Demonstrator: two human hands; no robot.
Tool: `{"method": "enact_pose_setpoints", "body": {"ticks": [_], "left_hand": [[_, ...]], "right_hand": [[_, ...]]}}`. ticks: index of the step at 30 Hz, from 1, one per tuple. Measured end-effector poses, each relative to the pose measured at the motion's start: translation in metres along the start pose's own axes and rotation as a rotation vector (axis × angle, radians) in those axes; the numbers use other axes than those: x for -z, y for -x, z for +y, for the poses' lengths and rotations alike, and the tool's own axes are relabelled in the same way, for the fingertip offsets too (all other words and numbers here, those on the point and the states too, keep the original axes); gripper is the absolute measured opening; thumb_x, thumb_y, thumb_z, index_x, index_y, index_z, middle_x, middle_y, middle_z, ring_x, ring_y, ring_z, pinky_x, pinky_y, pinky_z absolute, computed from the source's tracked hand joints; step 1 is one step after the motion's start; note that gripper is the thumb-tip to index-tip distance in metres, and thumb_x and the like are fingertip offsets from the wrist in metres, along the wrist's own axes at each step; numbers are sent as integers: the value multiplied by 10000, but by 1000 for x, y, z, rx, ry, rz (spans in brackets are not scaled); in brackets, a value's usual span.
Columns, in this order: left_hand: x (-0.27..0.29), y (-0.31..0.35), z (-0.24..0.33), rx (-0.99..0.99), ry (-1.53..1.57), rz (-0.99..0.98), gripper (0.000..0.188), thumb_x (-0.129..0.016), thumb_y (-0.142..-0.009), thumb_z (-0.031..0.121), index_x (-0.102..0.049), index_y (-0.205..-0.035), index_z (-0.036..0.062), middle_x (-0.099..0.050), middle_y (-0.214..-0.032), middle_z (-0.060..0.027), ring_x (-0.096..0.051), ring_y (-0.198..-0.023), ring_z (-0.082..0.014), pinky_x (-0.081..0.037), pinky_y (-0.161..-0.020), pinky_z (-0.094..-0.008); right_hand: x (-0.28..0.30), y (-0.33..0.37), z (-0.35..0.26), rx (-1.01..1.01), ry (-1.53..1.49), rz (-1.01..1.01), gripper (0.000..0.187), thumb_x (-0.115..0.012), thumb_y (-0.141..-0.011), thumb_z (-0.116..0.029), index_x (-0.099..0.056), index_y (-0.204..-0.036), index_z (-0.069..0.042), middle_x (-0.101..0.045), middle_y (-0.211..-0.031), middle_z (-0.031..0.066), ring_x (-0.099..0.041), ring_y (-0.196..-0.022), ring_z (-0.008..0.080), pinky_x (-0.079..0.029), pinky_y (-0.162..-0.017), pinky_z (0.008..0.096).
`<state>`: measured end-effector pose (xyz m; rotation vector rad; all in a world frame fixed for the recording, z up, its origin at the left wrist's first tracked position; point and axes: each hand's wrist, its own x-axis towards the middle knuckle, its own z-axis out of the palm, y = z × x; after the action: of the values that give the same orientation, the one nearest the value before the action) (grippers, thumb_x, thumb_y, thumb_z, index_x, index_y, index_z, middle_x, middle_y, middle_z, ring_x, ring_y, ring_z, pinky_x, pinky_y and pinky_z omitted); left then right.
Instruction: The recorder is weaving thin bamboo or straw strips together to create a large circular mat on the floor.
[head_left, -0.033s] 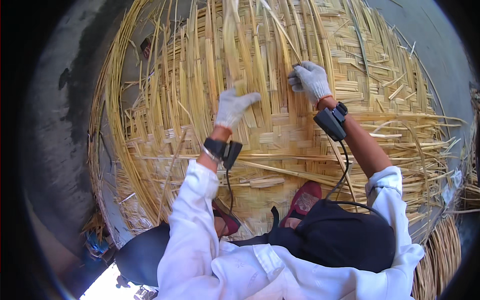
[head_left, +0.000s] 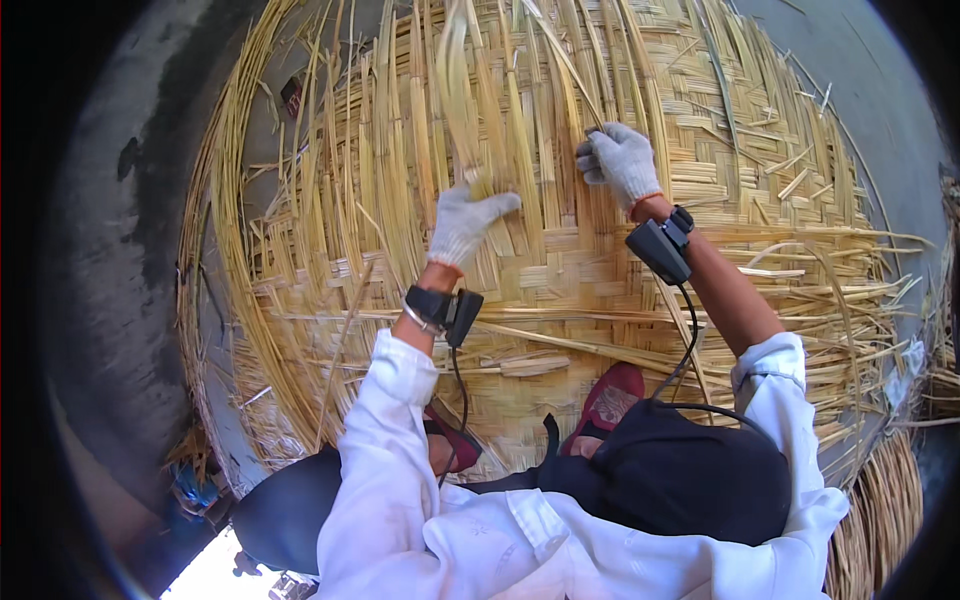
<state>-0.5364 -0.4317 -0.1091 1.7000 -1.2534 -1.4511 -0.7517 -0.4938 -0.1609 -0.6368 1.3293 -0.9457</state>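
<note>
I crouch on a large round mat [head_left: 560, 270] woven from pale yellow bamboo strips. My left hand [head_left: 463, 225], in a white knit glove, grips the base of a loose upright strip [head_left: 455, 90] that looks blurred, with the thumb stretched out to the right. My right hand [head_left: 620, 160], also gloved, is curled around a thin strip [head_left: 560, 60] that runs up and to the left from it. Each wrist carries a black device with a cable: one on the left wrist [head_left: 447, 310] and one on the right wrist [head_left: 660, 248].
Many unwoven strips [head_left: 330, 200] fan out across the mat's left and top. My red shoe [head_left: 612, 395] rests on the weave near my knees. Grey concrete floor [head_left: 120, 250] surrounds the mat. The edge of another woven piece [head_left: 890, 510] lies at the lower right.
</note>
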Motion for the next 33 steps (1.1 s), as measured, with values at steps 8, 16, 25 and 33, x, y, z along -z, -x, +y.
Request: {"method": "enact_pose_setpoints", "body": {"ticks": [8, 16, 25, 33], "left_hand": [[18, -8, -3, 59, 659, -423, 512, -438, -920, 475, -590, -901, -14, -635, -846, -157, -622, -830, -269, -496, -787, -402], [25, -26, 3, 252, 778, -378, 523, -451, -911, 471, -546, -997, -35, -616, -871, -186, -624, -790, -316, -531, -727, -423], [-11, -52, 33, 115, 688, -329, 312, -646, -836, 174, -541, -1076, 3, -571, -977, -57, -573, -888, -191, -514, -724, -350], [40, -57, -31, -101, 1516, 57, 304, -592, -871, 309, -558, -1014, 43, -615, -987, -104, -567, -974, -277, -435, -922, -459]], "right_hand": [[-5, -32, -5, 288, 576, 200, 280, -491, -861, -249, -595, -767, -6, -611, -657, 184, -626, -610, 333, -504, -553, 440], [5, -20, -8, 87, 204, -205, 201, -510, -872, -203, -595, -799, -37, -560, -631, 38, -510, -456, 127, -386, -375, 255], [-4, 17, -65, 3, 979, -715, 180, -555, -808, -152, -628, -842, 9, -622, -638, 103, -583, -465, 170, -454, -392, 295], [30, 36, -74, -203, 944, -631, 207, -514, -857, -169, -612, -874, 12, -607, -610, 68, -597, -488, 141, -480, -398, 262]]}}
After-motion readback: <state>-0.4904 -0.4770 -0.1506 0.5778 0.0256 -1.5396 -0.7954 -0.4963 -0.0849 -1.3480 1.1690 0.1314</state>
